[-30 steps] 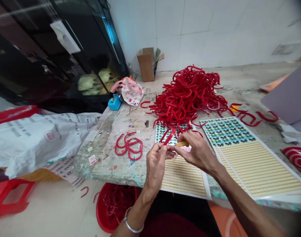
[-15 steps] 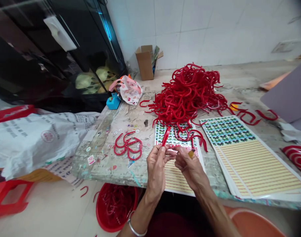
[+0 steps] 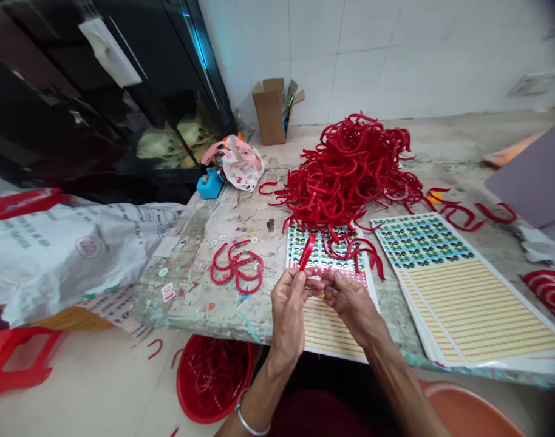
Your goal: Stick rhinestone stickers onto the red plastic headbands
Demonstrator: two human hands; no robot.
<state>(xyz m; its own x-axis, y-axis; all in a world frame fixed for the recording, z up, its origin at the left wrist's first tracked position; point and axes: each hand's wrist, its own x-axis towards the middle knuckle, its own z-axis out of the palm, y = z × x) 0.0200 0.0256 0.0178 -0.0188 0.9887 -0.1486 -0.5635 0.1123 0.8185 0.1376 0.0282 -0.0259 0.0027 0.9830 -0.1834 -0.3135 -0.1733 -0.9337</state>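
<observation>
My left hand (image 3: 288,309) is closed on a red curved strip (image 3: 307,252), which sticks up from its fingertips over the near sticker sheet (image 3: 334,334). Close beside it, my right hand (image 3: 353,303) has its fingers pinched together near the strip's lower end; what they grip is too small to make out. A large pile of red strips (image 3: 350,164) lies beyond the hands, with a few strips spilling onto the sheet. Several red strips (image 3: 248,273) lie in a loose group to the left. A second stack of sticker sheets (image 3: 469,297) is at the right.
A cardboard box (image 3: 271,112) stands by the wall, near a pink and white bag (image 3: 243,164) and a blue box (image 3: 209,185). Below the table edge are a red basin (image 3: 184,388) with strips and an orange basin (image 3: 469,406). A white sack (image 3: 77,255) is at the left.
My right hand has turned slightly, and the yellowish piece that showed by its fingers is now mostly hidden. My left hand still holds the strip in nearly the same place.
</observation>
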